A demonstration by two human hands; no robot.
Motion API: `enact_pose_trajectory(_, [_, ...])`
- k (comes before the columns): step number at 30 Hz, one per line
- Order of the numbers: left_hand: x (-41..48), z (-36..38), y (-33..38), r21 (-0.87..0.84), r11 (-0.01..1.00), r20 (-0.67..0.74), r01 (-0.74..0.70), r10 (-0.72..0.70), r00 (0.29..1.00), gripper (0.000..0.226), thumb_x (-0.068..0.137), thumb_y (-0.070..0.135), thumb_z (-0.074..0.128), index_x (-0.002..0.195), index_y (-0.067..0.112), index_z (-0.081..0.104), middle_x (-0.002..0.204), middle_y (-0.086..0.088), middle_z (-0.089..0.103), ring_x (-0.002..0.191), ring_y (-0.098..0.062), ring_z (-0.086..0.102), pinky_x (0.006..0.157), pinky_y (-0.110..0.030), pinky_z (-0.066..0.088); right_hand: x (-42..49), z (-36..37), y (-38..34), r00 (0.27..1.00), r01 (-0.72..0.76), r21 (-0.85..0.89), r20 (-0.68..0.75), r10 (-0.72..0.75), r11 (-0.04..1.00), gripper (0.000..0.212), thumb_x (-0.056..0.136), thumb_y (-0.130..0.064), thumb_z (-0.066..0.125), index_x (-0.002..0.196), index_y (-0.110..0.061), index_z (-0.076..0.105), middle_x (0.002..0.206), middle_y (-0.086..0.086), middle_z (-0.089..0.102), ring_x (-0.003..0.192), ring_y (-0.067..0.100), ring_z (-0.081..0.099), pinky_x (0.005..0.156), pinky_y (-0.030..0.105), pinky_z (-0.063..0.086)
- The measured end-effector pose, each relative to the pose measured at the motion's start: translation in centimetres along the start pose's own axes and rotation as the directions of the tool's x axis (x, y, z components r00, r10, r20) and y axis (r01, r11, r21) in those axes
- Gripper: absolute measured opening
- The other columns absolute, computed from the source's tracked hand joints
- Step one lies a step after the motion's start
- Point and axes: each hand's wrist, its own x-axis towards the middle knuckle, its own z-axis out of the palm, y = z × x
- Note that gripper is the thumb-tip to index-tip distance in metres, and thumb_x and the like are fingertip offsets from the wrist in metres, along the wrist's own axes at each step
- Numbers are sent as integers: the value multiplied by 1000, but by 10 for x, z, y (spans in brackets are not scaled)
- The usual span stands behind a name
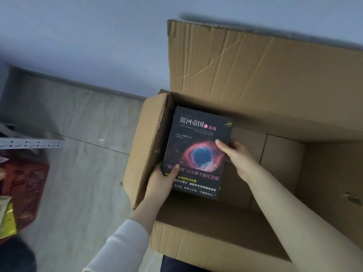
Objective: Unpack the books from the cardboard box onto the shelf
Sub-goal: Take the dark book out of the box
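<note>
A large open cardboard box [255, 79] stands on the floor, its flaps up. Inside its left end I hold a black book [198, 146] with a red and blue nebula on the cover and white Chinese title text. My left hand [160, 183] grips the book's lower left corner, thumb on the cover. My right hand [237, 156] grips its right edge, thumb across the cover. The rest of the box floor that shows is bare cardboard. Only a white perforated metal shelf rail [31, 144] shows at the left edge.
Pale marble-look floor tiles [82, 173] lie left of the box. A red patterned bag [23, 191] and a yellow packet [5, 216] sit at the far left, under the rail. A blue-grey wall [88, 46] runs behind.
</note>
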Motion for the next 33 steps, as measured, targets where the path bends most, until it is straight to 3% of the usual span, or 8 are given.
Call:
enact_pose_trajectory(4, [-3, -2, 4, -13, 1000, 39, 20, -19, 999, 49, 88, 39, 61, 128, 11, 53, 120, -7, 66, 110, -25, 61, 94, -33, 47, 3, -5, -1, 1000, -23, 21, 13, 23, 999, 35, 83, -30, 66, 114, -15, 60, 106, -1, 68, 97, 17, 64, 95, 34, 47])
enact_pose_trajectory(7, [-9, -3, 6, -37, 999, 101, 35, -31, 994, 53, 84, 38, 65, 128, 12, 51, 114, -5, 66, 100, -20, 63, 86, -28, 49, 3, -10, -3, 997, -58, 56, 54, 55, 997, 20, 85, -29, 63, 103, -20, 61, 94, -5, 68, 87, 13, 63, 81, 26, 47])
enact_pose_trajectory(11, [-12, -7, 11, -56, 997, 152, 48, -39, 988, 52, 77, 37, 73, 117, 17, 46, 100, 1, 63, 92, -16, 63, 74, -20, 51, 3, -19, -4, 994, -73, 65, 85, 67, 995, 3, 87, -29, 61, 89, -27, 60, 89, -6, 66, 82, 11, 61, 81, 28, 45])
enact_pose_trajectory(18, [-27, -1, 17, -82, 993, 261, 80, -56, 964, 54, 71, 37, 78, 113, 16, 50, 103, -1, 66, 95, -17, 67, 83, -31, 55, -17, -50, -4, 991, -116, 102, 73, 109, 988, 25, 82, -22, 66, 104, -11, 63, 93, 3, 68, 86, 18, 64, 77, 28, 51])
enact_pose_trajectory(22, [-47, 1, 27, -97, 992, 345, 81, -43, 938, 68, 66, 38, 83, 120, 13, 50, 111, -6, 67, 100, -23, 67, 94, -42, 53, -52, -72, -7, 991, -127, 222, 66, 116, 967, 15, 85, -14, 63, 99, -11, 63, 92, 4, 68, 88, 18, 64, 80, 31, 52])
enact_pose_trajectory(27, [-91, -16, 44, -93, 995, 428, 42, 2, 904, 59, 74, 32, 77, 121, 16, 45, 112, -4, 62, 98, -20, 65, 82, -31, 55, -113, -89, -22, 999, -27, 235, 26, 22, 972, 14, 85, -13, 62, 98, -13, 63, 93, 1, 68, 88, 19, 63, 74, 30, 50])
enact_pose_trajectory(29, [-115, -29, 47, -92, 996, 455, 6, 36, 890, 57, 75, 30, 76, 122, 15, 46, 114, -5, 62, 101, -21, 65, 86, -33, 54, -143, -91, -32, 999, 29, 234, 12, -33, 972, 13, 85, -13, 61, 97, -13, 64, 91, 1, 68, 85, 19, 63, 76, 31, 50])
enact_pose_trajectory(33, [-175, -60, 41, -130, 987, 439, -95, 143, 887, 47, 75, 29, 77, 113, 17, 52, 110, -4, 66, 98, -20, 68, 88, -37, 55, -208, -86, -55, 990, 127, 198, 28, -135, 972, 42, 68, -25, 71, 107, -13, 64, 90, 2, 70, 83, 20, 63, 90, 37, 47])
